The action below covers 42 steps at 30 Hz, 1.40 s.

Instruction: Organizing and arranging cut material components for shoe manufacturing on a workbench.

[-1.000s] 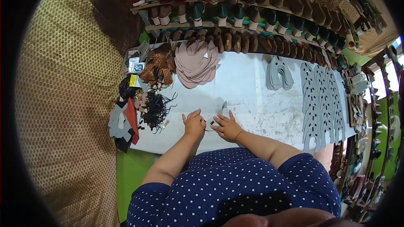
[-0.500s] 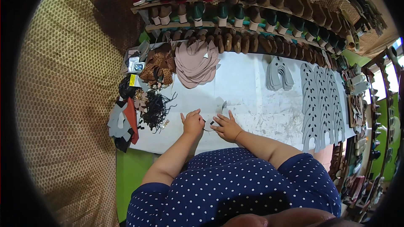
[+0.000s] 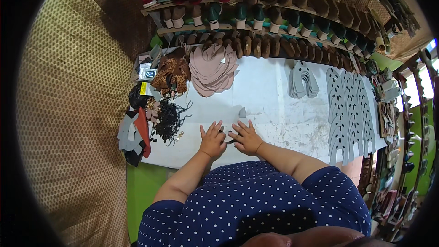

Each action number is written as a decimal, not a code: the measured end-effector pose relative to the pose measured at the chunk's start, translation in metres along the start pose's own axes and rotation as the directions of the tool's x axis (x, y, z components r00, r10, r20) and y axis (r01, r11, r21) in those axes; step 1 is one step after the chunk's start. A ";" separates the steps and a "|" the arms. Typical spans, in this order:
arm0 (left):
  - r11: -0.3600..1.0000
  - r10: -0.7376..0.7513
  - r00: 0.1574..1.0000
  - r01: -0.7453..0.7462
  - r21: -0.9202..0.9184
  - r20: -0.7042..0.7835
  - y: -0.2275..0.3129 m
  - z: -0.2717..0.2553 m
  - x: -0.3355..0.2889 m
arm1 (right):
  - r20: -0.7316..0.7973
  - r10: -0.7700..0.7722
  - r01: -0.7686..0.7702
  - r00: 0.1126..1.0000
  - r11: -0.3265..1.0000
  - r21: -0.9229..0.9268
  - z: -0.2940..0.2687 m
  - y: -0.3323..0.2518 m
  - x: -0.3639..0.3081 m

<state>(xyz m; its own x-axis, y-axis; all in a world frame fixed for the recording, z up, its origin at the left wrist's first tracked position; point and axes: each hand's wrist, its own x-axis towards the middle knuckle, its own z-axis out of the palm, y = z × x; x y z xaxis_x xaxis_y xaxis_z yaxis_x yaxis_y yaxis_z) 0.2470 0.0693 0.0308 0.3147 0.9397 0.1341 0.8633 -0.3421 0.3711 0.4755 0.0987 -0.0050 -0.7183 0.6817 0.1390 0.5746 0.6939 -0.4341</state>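
On the white tabletop, my left hand (image 3: 213,141) lies palm down with its fingers spread. My right hand (image 3: 248,138) mirrors it a little to the right, its fingers also stretched out. A thin black curved strip (image 3: 230,142) runs between the two hands, its ends partly hidden under the fingers. Just beyond my right fingertips lies a small grey cut piece (image 3: 242,113). To the left of my left hand is a tangled heap of thin black straps (image 3: 170,121), with a few tiny light-coloured bits beside it.
Behind are stacked pink cut pieces (image 3: 212,71) and leopard-print scraps (image 3: 170,75). Grey U-shaped pieces (image 3: 302,82) lie at the far right, with rows of slotted grey pieces (image 3: 350,114) beyond them. Shelves of shoes (image 3: 292,23) line the back.
My left hand has opened from a bent, closed pose and spread flat. My right hand has shifted slightly, and the black strip shows as a wider curve between them.
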 end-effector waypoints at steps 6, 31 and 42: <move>0.937 -0.339 0.931 0.322 -0.135 -0.137 -0.006 0.003 0.009 | -0.052 0.023 -0.022 0.998 1.000 0.012 0.000 0.002 -0.001; 0.886 -0.448 0.873 0.403 0.230 0.194 -0.039 -0.023 -0.028 | 0.101 0.117 -0.115 0.988 0.993 -0.020 -0.007 -0.004 0.006; 0.336 -0.911 0.363 0.928 0.160 -0.194 -0.087 -0.019 -0.092 | 0.147 0.116 -0.121 0.982 0.992 0.027 -0.010 -0.006 0.011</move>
<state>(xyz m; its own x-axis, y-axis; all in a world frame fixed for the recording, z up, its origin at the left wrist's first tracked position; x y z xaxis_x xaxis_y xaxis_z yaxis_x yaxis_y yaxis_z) 0.1351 0.0126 0.0034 -0.7487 0.6535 -0.1116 0.6454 0.7569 0.1023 0.4680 0.1048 0.0080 -0.6964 0.7163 -0.0444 0.6469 0.5996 -0.4712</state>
